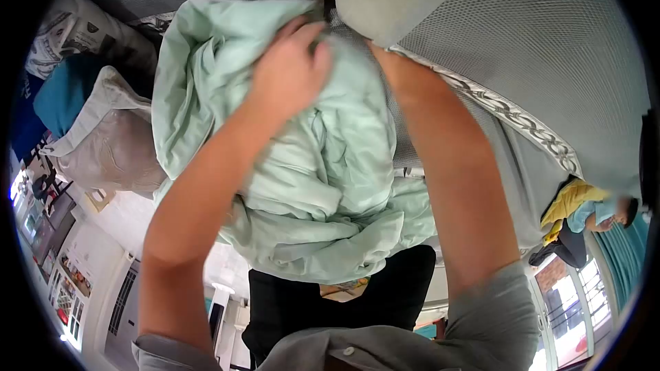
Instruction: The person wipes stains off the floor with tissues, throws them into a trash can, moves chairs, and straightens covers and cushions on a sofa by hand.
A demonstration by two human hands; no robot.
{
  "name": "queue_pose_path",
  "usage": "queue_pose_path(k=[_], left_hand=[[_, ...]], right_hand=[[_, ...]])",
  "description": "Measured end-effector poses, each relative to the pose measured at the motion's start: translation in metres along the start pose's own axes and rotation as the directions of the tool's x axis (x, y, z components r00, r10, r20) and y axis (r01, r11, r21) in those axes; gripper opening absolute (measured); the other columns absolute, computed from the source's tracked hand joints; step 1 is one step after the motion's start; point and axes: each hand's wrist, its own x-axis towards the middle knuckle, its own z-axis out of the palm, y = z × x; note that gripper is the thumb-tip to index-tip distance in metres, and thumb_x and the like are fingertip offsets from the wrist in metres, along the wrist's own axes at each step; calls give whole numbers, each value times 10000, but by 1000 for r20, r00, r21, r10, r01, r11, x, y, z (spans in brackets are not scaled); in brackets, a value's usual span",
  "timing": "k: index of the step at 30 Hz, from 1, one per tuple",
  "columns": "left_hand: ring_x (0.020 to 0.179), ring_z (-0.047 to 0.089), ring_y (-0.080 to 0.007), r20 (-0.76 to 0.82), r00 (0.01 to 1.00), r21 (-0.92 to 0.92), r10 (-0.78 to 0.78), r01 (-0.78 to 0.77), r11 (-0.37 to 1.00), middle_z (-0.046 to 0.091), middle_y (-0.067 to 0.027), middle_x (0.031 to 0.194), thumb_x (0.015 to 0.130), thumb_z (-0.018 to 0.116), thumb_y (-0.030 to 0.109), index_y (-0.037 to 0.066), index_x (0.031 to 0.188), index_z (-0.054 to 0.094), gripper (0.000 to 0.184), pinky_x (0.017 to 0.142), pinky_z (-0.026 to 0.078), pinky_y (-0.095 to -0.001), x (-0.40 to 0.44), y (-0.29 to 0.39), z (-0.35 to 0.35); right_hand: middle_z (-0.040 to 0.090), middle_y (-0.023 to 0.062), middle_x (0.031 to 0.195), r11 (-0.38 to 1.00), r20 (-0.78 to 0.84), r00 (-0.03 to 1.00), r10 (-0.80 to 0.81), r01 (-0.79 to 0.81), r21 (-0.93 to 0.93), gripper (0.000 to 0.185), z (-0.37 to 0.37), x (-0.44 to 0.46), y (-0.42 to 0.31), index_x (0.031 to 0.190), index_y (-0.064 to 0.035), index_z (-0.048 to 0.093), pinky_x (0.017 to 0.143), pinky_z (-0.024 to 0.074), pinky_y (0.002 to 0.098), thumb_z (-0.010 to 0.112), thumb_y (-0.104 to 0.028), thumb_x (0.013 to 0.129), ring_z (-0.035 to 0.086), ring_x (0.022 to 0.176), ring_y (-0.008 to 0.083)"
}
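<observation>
A pale green quilt (323,199) lies bunched in thick folds in front of me and over my lap. My left hand (292,69) rests on its upper part, fingers bent into the fabric and slightly blurred; the fingertips are partly hidden. My right arm reaches up along the quilt's right side. Only the wrist end of my right hand (378,53) shows; its fingers are hidden behind a light beige cushion (375,3) and grey mesh upholstery (529,48), so its grip cannot be seen.
A beige bag-like cushion (113,144), a teal cloth (65,96) and a banknote-print pillow (89,31) are piled at left. Patterned trim (509,106) edges the grey upholstery. Another person (595,216) is at far right, near a window (577,309). White cabinets (75,282) stand at lower left.
</observation>
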Motion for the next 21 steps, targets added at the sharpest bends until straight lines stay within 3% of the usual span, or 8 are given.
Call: queue_pose_path(k=[3,5,6,9,12,15,19,21], left_hand=[[1040,598,-420,-71,996,233,-46,61,971,612,-268,1153,873,534,303,-9,1158,621,431,917,478,-442,-33,-41,-44],[970,624,-423,28,947,364,-319,288,886,644,-272,1067,853,560,284,-40,1150,625,444,890,494,-440,-39,-68,-43],[970,624,-423,24,946,358,-323,294,886,644,-272,1067,853,560,284,-40,1150,625,444,890,494,-440,-25,-61,-54],[926,638,-415,318,760,399,-566,435,807,658,-278,1012,850,558,274,-75,1125,629,451,872,501,-441,7,-52,-68],[938,646,-394,-46,923,-332,-382,347,877,659,-280,1012,876,515,314,-61,1086,646,450,861,498,-410,9,-61,-61],[929,658,-369,245,878,93,-410,400,912,678,-246,993,875,531,302,-43,1088,651,423,874,489,-396,-8,-61,-66],[920,662,-343,369,761,164,-533,511,844,693,-218,955,887,528,316,-39,1065,655,417,890,482,-398,-22,-76,-64],[1048,620,-329,292,666,-82,-686,732,676,672,-197,1045,887,549,327,-47,1127,612,448,963,451,-391,-12,-71,-64]], right_hand=[[604,138,1156,975,-74,997,4,12,221,457,2,-19,-15,1300,-65,522,1068,322,390,560,-288,903,455,1218,311],[639,139,1118,881,-186,982,17,74,467,450,14,-52,-42,1280,-58,544,1063,326,382,569,-299,901,472,1200,308],[669,132,1054,990,-117,989,87,-100,-105,474,16,-67,-63,1249,-45,560,1080,303,416,597,-336,876,475,1194,320],[604,164,1175,946,-565,773,-287,134,-297,451,72,-66,-70,1093,-28,657,1095,177,578,629,-388,824,459,1200,359],[579,170,1212,952,-583,757,-296,187,-241,391,74,-63,-65,1013,-32,688,1066,248,550,617,-369,827,480,1172,353],[588,157,1191,900,-574,710,-408,419,-121,359,78,-70,-47,1026,-30,680,1017,315,528,597,-328,843,511,1116,343],[619,104,1194,953,-467,832,-299,288,-97,313,73,-73,-51,1052,-87,689,991,347,479,581,-295,846,535,1059,325],[610,83,1254,958,-425,859,-284,233,-169,334,64,-62,-58,1096,-119,684,1006,335,471,568,-309,847,531,1085,341]])
